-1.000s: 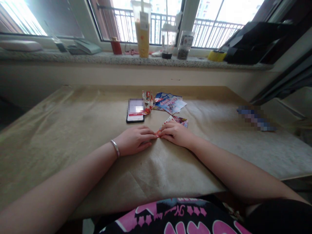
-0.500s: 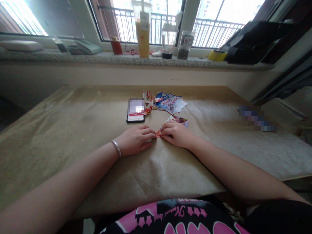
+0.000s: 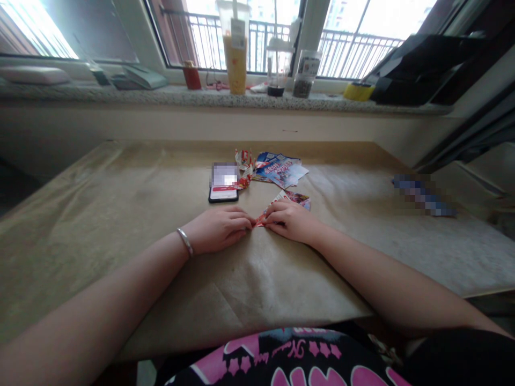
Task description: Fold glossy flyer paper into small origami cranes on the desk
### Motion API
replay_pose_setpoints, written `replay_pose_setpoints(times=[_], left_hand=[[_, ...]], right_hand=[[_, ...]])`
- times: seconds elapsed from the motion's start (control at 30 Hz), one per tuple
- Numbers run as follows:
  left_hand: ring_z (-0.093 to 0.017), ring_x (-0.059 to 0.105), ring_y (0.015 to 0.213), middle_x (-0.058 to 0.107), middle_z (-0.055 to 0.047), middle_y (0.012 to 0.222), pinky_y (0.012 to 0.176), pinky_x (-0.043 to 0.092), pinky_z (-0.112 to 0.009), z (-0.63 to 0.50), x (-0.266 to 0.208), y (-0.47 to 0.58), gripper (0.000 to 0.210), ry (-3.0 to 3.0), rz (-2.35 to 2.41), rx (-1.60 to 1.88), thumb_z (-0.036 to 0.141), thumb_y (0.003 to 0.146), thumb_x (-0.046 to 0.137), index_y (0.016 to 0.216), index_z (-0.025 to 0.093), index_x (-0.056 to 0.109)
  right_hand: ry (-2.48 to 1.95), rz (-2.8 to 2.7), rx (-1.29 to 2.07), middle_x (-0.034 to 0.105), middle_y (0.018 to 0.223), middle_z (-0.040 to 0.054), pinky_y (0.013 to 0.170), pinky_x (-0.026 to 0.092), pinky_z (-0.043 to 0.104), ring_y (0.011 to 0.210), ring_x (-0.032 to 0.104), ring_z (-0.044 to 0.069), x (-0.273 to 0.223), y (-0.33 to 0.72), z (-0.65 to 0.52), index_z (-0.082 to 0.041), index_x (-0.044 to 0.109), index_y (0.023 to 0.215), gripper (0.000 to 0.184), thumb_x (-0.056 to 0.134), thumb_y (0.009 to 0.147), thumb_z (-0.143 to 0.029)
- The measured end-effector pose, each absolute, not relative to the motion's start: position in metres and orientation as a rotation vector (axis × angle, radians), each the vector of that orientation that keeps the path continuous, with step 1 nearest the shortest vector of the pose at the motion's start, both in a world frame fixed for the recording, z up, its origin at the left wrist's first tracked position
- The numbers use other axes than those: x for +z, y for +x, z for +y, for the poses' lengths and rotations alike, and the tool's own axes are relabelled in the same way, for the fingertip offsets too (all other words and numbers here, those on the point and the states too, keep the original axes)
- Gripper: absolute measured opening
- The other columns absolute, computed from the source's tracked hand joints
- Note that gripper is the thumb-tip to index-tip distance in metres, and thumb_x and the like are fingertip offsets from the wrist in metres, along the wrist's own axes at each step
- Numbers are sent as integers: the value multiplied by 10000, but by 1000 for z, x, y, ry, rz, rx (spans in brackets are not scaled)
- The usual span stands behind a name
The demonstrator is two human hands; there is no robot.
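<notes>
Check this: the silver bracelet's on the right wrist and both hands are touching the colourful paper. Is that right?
Not quite: the silver bracelet is on the left wrist, as the head view shows. The left hand and right hand both touch the colourful paper.

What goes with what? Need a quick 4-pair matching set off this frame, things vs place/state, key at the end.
Things
1. Phone
2. Bracelet
3. Red container
4. Nearest paper

Places/states
A. On the windowsill
B. At the fingers of the left hand and right hand
C. Lying on the table, screen lit
D. Around the left wrist

Pairs: 1-C, 2-D, 3-A, 4-B
</notes>
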State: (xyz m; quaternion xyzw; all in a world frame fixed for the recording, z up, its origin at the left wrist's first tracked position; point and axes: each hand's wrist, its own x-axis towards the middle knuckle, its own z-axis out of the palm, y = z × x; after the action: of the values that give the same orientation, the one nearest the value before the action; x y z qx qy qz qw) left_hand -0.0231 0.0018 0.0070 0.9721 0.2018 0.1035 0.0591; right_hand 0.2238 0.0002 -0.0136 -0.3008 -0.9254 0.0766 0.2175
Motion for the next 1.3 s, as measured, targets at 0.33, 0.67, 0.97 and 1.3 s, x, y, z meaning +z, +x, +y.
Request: replay_pose_setpoints(times=[0.33,0.67,0.97,1.3], left_hand=[[-189,600,1059,669,-85,1096,916,515,-320,4,7,-29,293,2882,602,344,251,962,388,1055,176,655],[-187,596,983,648,-82,1095,859,505,-313,4,4,-28,295,2949,641,345,267,937,449,1175,193,608],[-194,578,990,645,-69,1122,859,496,-326,-2,4,-21,263,3078,659,385,237,923,463,1122,190,628],[-214,569,987,642,-76,1112,856,503,-348,-6,7,-17,267,3114,705,309,270,916,488,1132,172,610]], right_hand=[[-749,-2537,206,699,894,79,806,477,324,872,616,179,-19,226,4,-185,724,852,166,563,884,-206],[-813,-2526,154,703,910,78,826,460,330,884,605,188,-18,220,2,-182,728,882,161,573,887,-225],[-753,-2568,31,701,978,57,782,442,305,882,574,178,-18,218,1,-209,703,951,195,513,908,-205],[-761,-2634,-228,705,909,34,771,351,346,877,512,202,-8,218,-2,-241,713,926,190,525,903,-249]])
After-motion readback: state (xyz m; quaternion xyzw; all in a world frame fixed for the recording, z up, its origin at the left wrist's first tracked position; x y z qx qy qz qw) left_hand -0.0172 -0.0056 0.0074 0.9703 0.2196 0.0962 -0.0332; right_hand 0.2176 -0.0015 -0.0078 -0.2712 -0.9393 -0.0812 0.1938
